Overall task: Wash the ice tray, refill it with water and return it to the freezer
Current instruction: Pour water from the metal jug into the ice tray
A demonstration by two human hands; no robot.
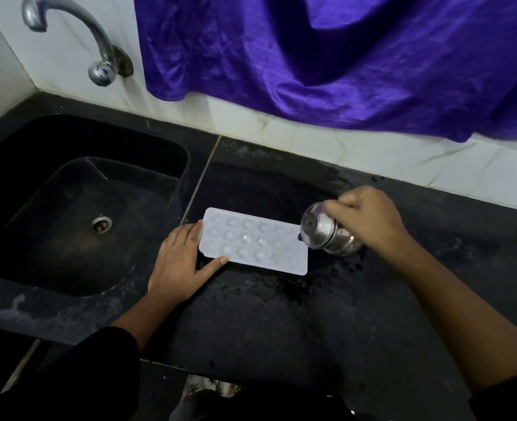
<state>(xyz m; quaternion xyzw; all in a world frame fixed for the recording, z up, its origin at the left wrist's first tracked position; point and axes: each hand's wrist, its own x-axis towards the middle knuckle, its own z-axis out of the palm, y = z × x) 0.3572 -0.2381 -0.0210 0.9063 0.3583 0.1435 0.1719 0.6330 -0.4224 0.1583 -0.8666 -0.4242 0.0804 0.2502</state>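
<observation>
A white ice tray [252, 240] with several round cells lies flat on the black counter [281, 314], just right of the sink. My left hand [180, 264] rests on the counter and presses against the tray's left end, thumb along its near edge. My right hand [369, 217] grips a small steel vessel [327, 235] and holds it tilted on its side at the tray's right end, its base facing the camera. I cannot see water leaving the vessel.
A black sink [78, 208] with a metal drain [102, 223] fills the left. A chrome tap [96, 47] comes off the white tiled wall above it. Purple cloth [342, 56] hangs over the wall behind. Water drops wet the counter around the tray.
</observation>
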